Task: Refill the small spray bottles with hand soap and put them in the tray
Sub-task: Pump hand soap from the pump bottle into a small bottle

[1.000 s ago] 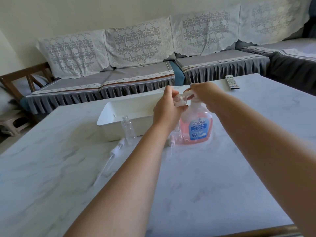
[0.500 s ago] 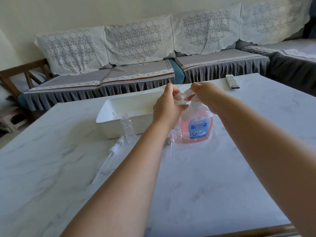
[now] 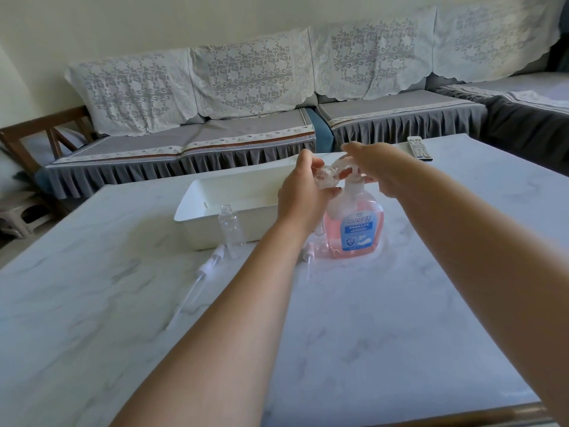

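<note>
Hands meet just above centre of the head view, over a pink hand soap bottle (image 3: 354,223) with a blue label that stands on the marble table (image 3: 369,318). The left hand (image 3: 303,197) curls its fingers and thumb round a small clear spray bottle (image 3: 326,178), held tilted at the spout of the soap pump. The right hand (image 3: 378,167) lies over the pump head (image 3: 349,167) with its fingers stretched out fairly straight — whether the palm is pressing down cannot be told.

Left of centre, a second small spray bottle (image 3: 231,224) stands upright and uncapped, clear and seemingly without soap, just in front of the white tray (image 3: 215,223). What shows of the tray's inside holds no bottles. Two white spray tops with long dip tubes lie on the table: one (image 3: 212,261) below the uncapped bottle, its tube running toward lower left, the other (image 3: 308,254) just beside the soap bottle's base, partly hidden by the left forearm.

At upper right a remote control (image 3: 418,147) lies near the table's far edge — behind it, a grey sofa (image 3: 246,134) draped with lace covers.
</note>
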